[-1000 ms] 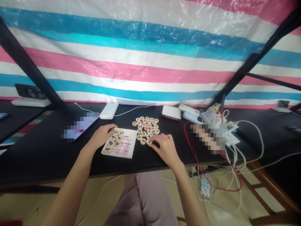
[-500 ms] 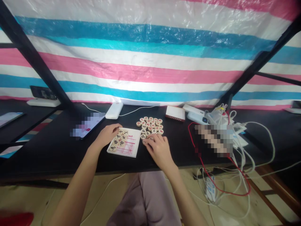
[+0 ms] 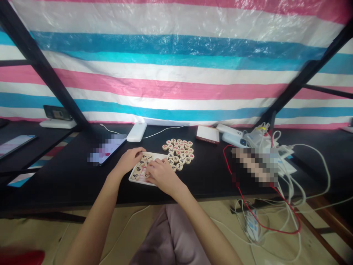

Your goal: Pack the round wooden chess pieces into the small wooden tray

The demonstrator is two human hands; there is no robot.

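A small white board [image 3: 137,179] with red lines lies on the black table [image 3: 60,176] in front of me, with several round wooden chess pieces on it. My left hand [image 3: 129,160] rests on the board's far left corner, fingers curled on its edge. My right hand [image 3: 160,172] lies over the board's right half, fingers bent down among the pieces; what they pinch is hidden. A cluster of several more round pieces [image 3: 179,151] with red and black characters sits on the table just right of the board.
A phone [image 3: 107,149] lies to the left, a white power bank [image 3: 136,131] with a cable behind the board. A red-edged box [image 3: 207,134], chargers and tangled cables [image 3: 278,162] fill the right side. Black frame bars slant at both sides before a striped tarp.
My right hand has moved left, from the loose cluster of pieces onto the board. My left hand has stayed on the board's corner. The camera has shifted slightly.
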